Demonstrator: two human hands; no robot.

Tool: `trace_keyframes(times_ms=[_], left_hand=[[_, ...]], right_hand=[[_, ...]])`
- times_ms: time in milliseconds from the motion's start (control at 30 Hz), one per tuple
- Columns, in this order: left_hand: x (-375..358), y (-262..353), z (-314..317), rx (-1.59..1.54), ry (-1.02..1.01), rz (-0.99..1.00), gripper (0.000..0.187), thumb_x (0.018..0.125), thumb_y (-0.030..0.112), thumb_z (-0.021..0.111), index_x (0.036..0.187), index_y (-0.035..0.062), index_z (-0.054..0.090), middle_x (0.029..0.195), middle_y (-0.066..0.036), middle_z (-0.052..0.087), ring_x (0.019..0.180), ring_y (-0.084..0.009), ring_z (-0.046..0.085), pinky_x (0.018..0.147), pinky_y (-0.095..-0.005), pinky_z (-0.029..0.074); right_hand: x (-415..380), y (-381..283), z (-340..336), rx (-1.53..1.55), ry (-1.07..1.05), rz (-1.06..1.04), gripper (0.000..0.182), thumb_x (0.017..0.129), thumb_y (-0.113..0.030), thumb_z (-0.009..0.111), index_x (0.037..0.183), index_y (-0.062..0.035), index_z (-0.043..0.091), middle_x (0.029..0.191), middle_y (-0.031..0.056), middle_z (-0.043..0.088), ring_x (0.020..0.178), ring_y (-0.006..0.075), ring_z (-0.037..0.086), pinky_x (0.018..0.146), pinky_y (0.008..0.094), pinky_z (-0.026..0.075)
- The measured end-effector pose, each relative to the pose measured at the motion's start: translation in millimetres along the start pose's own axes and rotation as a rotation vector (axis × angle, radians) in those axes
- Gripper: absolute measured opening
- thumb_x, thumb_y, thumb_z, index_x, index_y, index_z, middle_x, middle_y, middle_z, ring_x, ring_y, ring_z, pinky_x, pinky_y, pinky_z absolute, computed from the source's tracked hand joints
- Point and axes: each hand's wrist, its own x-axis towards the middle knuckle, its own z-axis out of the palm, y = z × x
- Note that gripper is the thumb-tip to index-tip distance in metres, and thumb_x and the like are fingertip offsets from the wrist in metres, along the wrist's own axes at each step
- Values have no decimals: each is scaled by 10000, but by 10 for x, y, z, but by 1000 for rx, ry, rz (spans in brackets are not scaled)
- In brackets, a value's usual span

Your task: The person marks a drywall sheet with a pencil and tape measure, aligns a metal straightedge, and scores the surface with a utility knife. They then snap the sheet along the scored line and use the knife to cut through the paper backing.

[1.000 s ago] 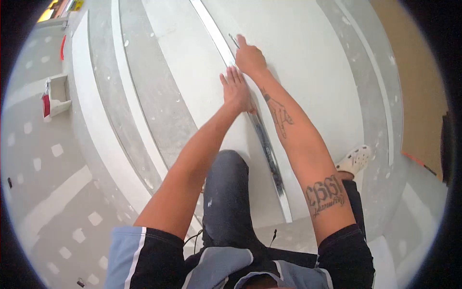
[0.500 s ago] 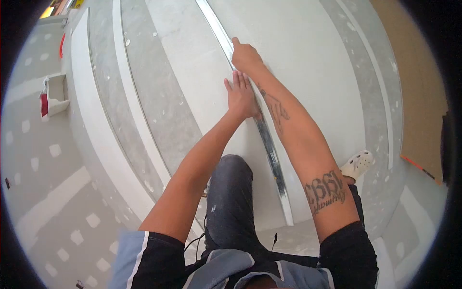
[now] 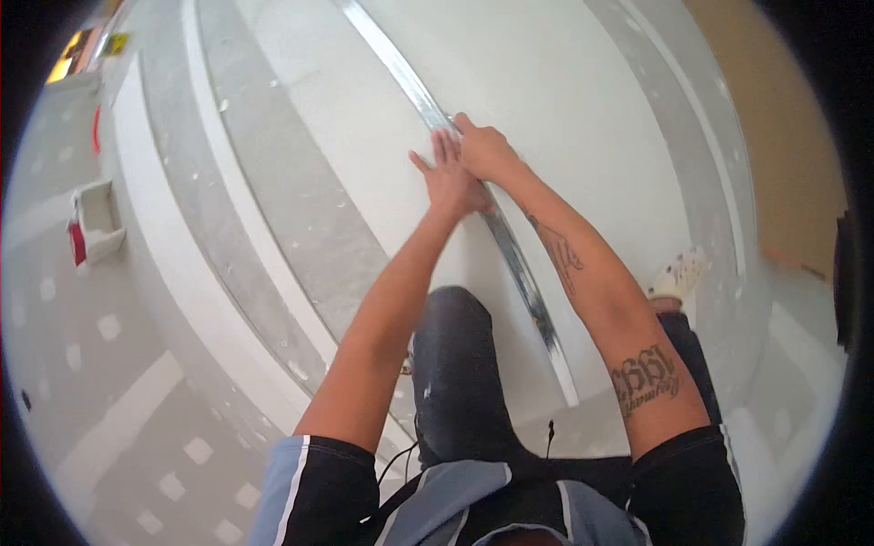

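A long metal straightedge [image 3: 517,259] lies diagonally across a pale board [image 3: 583,118]. My left hand [image 3: 452,182] rests flat on the straightedge, palm down with its fingers spread. Right beside it, my right hand [image 3: 487,150] is closed at the straightedge's right edge, touching or nearly touching the left fingers. What the right fingers hold, if anything, is hidden beneath them. The straightedge runs on past both hands, up to the top of the view and down beside my knee.
Long pale strips [image 3: 228,136] lie to the left. Farther left are a white tray [image 3: 96,221] and a red curved item [image 3: 96,128]. Brown cardboard [image 3: 774,136] stands at the right. My knee [image 3: 455,337] and my light clog [image 3: 680,276] are near the board.
My right hand has slid down along the straightedge toward me, closer to my left hand. The whole view has shifted slightly. My left hand is still on the straightedge.
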Motion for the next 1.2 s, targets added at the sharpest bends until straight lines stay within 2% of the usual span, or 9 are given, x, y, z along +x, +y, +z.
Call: trace_keyframes(times_ms=[67, 133, 233, 500, 600, 667, 733, 833, 1200], left_hand=[[82, -12, 209, 17, -28, 5, 1410, 465, 611, 841, 1492, -34, 122, 1579, -200, 80, 1467, -357, 26, 1057, -737, 83], [186, -75, 533, 83, 324, -29, 1437, 452, 645, 831, 1481, -65, 121, 1575, -215, 79, 1466, -362, 32, 1052, -740, 99], [88, -5, 242, 98, 56, -27, 1445, 451, 664, 821, 1478, -72, 121, 1565, -244, 82, 1462, -377, 42, 1047, -740, 110], [22, 0, 63, 28, -53, -19, 1476, 442, 649, 834, 1475, -87, 80, 1560, -269, 45, 1456, -401, 26, 1054, -735, 95], [42, 21, -74, 9, -42, -43, 1470, 454, 598, 859, 1475, -92, 57, 1559, -277, 23, 1456, -404, -9, 1060, -730, 79], [-10, 33, -73, -4, -82, -32, 1472, 453, 590, 860, 1469, -106, 53, 1555, -287, 15, 1456, -405, -19, 1056, -732, 77], [12, 69, -31, -7, -76, -66, 1472, 444, 570, 866, 1458, -127, 58, 1552, -296, 11, 1456, -406, -25, 1047, -739, 85], [28, 61, -93, -61, -71, -51, 1454, 439, 534, 880, 1446, -145, 80, 1548, -306, 13, 1456, -408, -34, 1031, -753, 94], [193, 198, 156, -20, 23, -162, 1319, 484, 371, 874, 1442, -143, 127, 1561, -275, 27, 1463, -391, -5, 978, -758, 240]], right_hand=[[-369, 71, 44, -3, 0, 19, 339, 879, -116, 536, 1200, -63, 439, 913, 268, 653, 908, 440, 641, 778, 517, 516], [-754, 205, 131, 7, -13, 65, 299, 907, -148, 507, 1185, -61, 441, 900, 260, 654, 887, 446, 636, 764, 527, 507], [-1318, 447, 227, 32, -12, 30, 376, 930, -142, 467, 1297, -108, 396, 878, 272, 642, 826, 460, 623, 730, 549, 486], [-3409, 1102, 879, -7, -94, 380, 412, 966, -178, 434, 1371, -103, 428, 966, 268, 643, 868, 434, 628, 785, 549, 480], [-2969, 941, 265, -94, -284, 450, 394, 942, -191, 468, 1323, -91, 463, 972, 268, 644, 891, 431, 632, 801, 548, 486], [-2427, 1185, 104, -280, -414, 194, 379, 919, -200, 496, 1278, -81, 466, 985, 257, 649, 916, 432, 632, 821, 548, 484], [-1684, 538, -492, -300, -148, 190, 343, 930, -196, 488, 1251, -83, 449, 961, 237, 656, 894, 430, 630, 813, 549, 474], [-548, -34, -708, 154, 406, -22, 361, 945, -201, 489, 1289, -93, 454, 873, 249, 656, 836, 457, 620, 746, 544, 487], [1786, -795, -325, 179, 286, 0, 358, 947, -191, 469, 1292, -94, 470, 912, 250, 666, 885, 438, 643, 784, 528, 509]])
